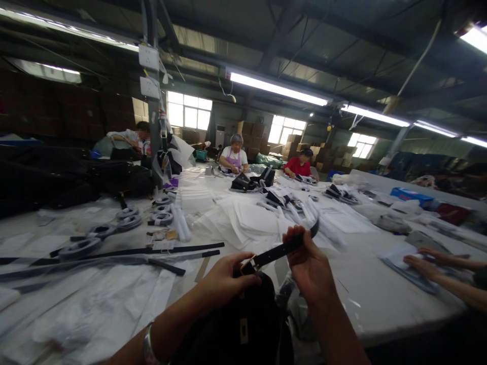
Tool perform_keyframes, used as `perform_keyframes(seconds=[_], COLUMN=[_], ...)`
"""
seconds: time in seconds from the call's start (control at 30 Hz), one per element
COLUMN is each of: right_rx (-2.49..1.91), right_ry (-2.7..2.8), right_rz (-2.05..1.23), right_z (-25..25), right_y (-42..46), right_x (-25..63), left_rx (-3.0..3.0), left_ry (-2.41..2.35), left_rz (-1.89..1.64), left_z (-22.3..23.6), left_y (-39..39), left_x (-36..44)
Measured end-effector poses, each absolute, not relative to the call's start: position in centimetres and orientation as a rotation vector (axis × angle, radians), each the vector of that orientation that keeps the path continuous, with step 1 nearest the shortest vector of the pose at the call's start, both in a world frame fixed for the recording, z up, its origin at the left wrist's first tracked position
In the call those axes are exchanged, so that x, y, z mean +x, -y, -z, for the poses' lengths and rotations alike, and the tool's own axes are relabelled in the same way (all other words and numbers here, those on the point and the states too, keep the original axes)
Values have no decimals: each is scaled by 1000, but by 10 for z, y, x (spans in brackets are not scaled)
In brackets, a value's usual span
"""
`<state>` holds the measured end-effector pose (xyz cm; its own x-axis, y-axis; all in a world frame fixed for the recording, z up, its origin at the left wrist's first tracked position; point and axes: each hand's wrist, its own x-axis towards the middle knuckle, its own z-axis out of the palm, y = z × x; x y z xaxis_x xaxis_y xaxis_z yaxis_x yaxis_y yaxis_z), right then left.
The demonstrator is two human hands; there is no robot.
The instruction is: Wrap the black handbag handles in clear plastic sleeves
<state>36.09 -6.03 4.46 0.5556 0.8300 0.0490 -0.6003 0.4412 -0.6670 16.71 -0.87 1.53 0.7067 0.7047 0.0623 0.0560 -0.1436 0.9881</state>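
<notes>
My left hand [228, 276] pinches the buckle end of a black strap [279, 253], close to a gold-coloured metal buckle [249, 264]. Further along the same strap, my right hand [310, 263] grips it between thumb and fingers, and its free end curves up past that hand. Small holes show in the strap. Below both hands is a black bag [243, 314] with a gold-coloured metal plate [244, 330] on its front. Its lower part runs out of the picture.
White paper sheets [247, 215] cover the table's middle. Coiled straps [129, 221] and long black straps [190, 248] lie left, near clear plastic [95, 304]. At right, another person's hands [429, 263] touch a wrapped item. Two co-workers sit across; another is at far left.
</notes>
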Motion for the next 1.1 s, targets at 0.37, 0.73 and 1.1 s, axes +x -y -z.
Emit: perform_keyframes(seconds=[0.37,0.73,1.1], right_rx=[-1304,-1166,-749], right_ry=[1160,1041,498], right_rz=[-691,-545,-1116], right_z=[-16,-14,-14], right_y=[81,80,71], right_x=[321,317,334], left_rx=[1753,1730,1715], left_ry=[-576,-544,-615], left_rz=[-673,-596,-712], left_z=[-8,-19,-7], left_y=[7,4,9], left_x=[171,172,169])
